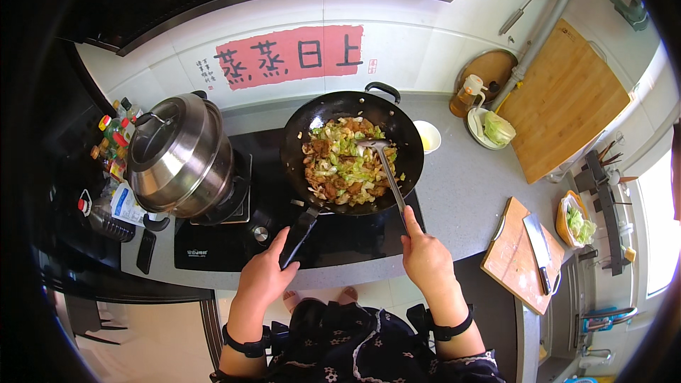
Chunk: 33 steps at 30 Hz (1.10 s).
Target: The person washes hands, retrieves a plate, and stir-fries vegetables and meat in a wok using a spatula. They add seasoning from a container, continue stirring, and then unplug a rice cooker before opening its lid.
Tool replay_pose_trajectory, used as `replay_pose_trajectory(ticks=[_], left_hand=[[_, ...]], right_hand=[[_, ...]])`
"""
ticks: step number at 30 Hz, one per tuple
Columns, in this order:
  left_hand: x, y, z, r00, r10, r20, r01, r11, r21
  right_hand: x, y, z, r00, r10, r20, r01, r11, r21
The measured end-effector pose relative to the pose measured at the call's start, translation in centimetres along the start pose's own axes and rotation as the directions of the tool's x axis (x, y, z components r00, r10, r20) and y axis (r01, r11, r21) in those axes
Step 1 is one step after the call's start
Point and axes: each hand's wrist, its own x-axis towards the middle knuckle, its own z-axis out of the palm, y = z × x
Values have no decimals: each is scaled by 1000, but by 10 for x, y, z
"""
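A dark wok (407,170) stands on the right side of the black glass cooktop (213,252). My left hand (266,272) grips its black handle (299,236). In the wok lies a mix of chopped cabbage and browned pieces (340,162), which look like meat. My right hand (427,255) holds a long metal spatula (391,175) by the handle, its blade resting on the food near the wok's right side. Fingers hide the lower end of the spatula's handle.
A tall lidded steel steamer pot (178,159) stands on the left burner, with several bottles (114,135) beyond it. Right of the wok sit a white bowl (427,137) and a plate with cabbage (497,130). A kitchen knife (537,244) lies on a wooden cutting board (513,258) by the sink.
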Motion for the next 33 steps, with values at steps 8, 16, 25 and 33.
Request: replay_pose_trajectory(ticks=[8,16,25,33], left_hand=[[-2,5,-3,1000,9,-6,-9,1000,-22],[-1,1,-2,1000,-11,3,11,1000,-14],[-4,1,-5,999,26,-20,-26,1000,12],[-3,2,-6,1000,24,1,-24,999,33]], right_hand=[[0,3,6,1000,-3,-4,2,1000,-18],[2,2,4,999,23,36,-22,999,-27],[3,0,-17,999,46,-28,-42,993,108],[-13,-15,-8,989,-151,6,151,988,-20]])
